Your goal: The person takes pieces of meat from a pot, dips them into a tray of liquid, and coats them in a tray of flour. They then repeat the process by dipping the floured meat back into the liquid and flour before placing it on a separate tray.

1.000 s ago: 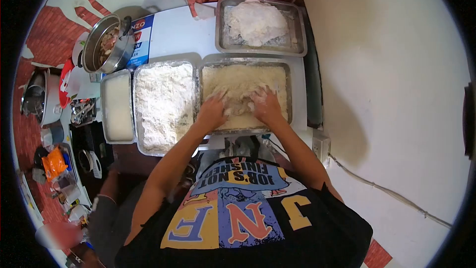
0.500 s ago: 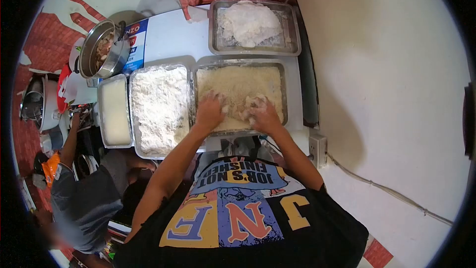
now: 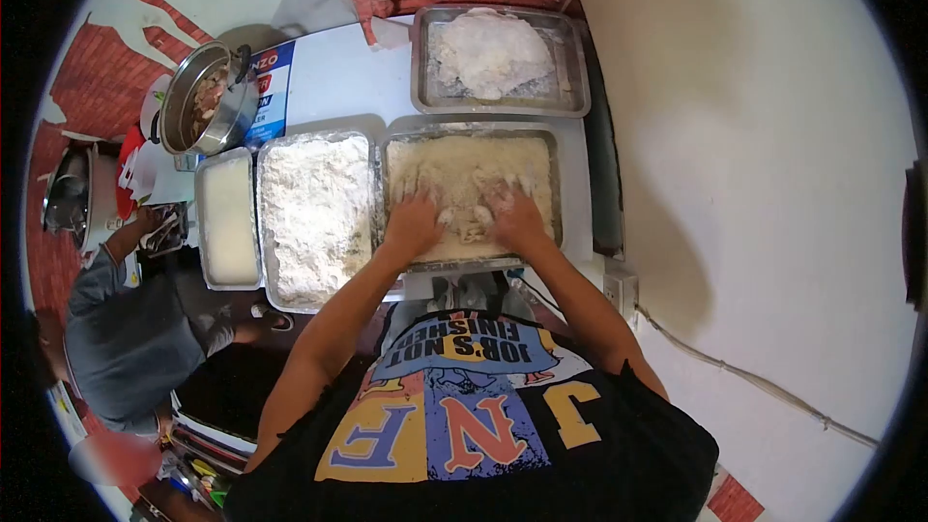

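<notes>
Both my hands are down in a metal tray (image 3: 555, 169) of pale, crumbly coating. My left hand (image 3: 418, 213) presses into the left half, its fingers spread and dusted with crumbs. Opposite it, my right hand (image 3: 512, 211) lies spread on the right half. A small coated lump (image 3: 474, 222) shows between the hands; its exact shape is unclear under the crumbs. Just left of this tray stands one filled with white flour (image 3: 314, 213), and beyond that a narrower tray of pale liquid (image 3: 229, 222). Behind my hands, a tray (image 3: 425, 101) holds a large floured piece (image 3: 493, 50).
A metal pot (image 3: 203, 101) with pieces of food stands at the back left on the white table (image 3: 338, 77). Another person (image 3: 135, 338) in a grey shirt is at the lower left. A wall (image 3: 754, 155) with a cable rises on the right.
My hands have flattened and spread on the coating, and the lump under my right hand is now less visible. The other person has shifted left, arm reaching up.
</notes>
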{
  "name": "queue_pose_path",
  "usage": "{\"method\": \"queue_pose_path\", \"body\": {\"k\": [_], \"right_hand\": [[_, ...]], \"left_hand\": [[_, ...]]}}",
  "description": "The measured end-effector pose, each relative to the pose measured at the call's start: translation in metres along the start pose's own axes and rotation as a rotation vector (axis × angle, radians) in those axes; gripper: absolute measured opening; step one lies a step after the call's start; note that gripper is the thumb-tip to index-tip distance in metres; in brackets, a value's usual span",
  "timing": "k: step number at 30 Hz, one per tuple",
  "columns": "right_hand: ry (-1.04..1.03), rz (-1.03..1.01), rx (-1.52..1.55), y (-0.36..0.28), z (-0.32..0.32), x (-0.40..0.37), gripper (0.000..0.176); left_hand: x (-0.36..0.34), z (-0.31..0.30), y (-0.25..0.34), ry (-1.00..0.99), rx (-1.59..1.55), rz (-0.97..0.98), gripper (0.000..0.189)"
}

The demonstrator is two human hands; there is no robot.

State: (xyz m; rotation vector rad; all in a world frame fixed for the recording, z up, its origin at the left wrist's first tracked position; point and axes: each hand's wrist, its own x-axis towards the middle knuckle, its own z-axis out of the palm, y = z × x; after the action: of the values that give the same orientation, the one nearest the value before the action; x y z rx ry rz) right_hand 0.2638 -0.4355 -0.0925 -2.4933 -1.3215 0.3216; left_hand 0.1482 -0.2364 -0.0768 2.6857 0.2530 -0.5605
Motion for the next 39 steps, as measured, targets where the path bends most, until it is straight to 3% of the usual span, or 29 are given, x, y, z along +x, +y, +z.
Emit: {"method": "queue_pose_path", "body": {"k": [2,5,8,11,14,17,20,23,26,29,32,35,38,39], "right_hand": [[0.089,0.089,0.069,-0.003,-0.023,-0.004,0.052],[0.469,0.324,0.127,0.032,0.014,0.004,0.061],[0.235,0.363,-0.055,0.004,-0.028,0.028,0.056],[0.240,0.355,0.040,0.011,0.010,0.067,0.053],[-0.051,0.316,0.307,0.010,-0.019,0.080,0.051],[0.192,0.057,0.220,0.020,-0.022,0.064,0.045],[-0.153,0.250,0.255,0.006,-0.046,0.044,0.044],[-0.170,0.195,0.219,-0.009,-0.087,0.029,0.046],[0.032,0.315,0.134,0.017,-0.051,0.028,0.053],[-0.024,0.293,0.108,0.028,-0.014,0.031,0.046],[-0.096,0.299,0.084,0.029,-0.004,0.044,0.044],[-0.112,0.222,0.289,0.022,-0.044,0.043,0.039],[-0.047,0.181,0.415,0.006,-0.093,0.036,0.034],[0.007,0.185,0.399,-0.006,-0.112,0.031,0.033]], "left_hand": [[0.002,0.001,-0.007,0.055,-0.086,-0.119,0.060],[0.025,0.041,-0.028,0.561,0.015,-0.027,0.063],[0.046,0.018,-0.008,0.597,-0.128,-0.162,0.067],[0.065,0.001,0.001,0.647,-0.285,-0.057,0.057],[0.076,-0.015,-0.002,0.456,-0.385,-0.084,0.043],[0.061,-0.035,0.002,0.464,-0.504,-0.063,0.034],[0.039,-0.033,0.007,0.192,-0.351,0.027,0.034],[0.024,-0.031,0.007,0.379,-0.531,0.238,0.032],[0.028,-0.021,0.001,0.584,-0.108,-0.052,0.033],[0.029,-0.039,0.008,0.269,-0.191,-0.195,0.036],[0.036,-0.030,-0.003,0.257,-0.301,-0.163,0.038],[0.037,-0.040,-0.012,0.130,-0.347,-0.169,0.039],[0.011,-0.066,-0.010,0.292,-0.560,0.074,0.041],[0.004,-0.073,-0.007,0.327,-0.567,0.072,0.041]]}}
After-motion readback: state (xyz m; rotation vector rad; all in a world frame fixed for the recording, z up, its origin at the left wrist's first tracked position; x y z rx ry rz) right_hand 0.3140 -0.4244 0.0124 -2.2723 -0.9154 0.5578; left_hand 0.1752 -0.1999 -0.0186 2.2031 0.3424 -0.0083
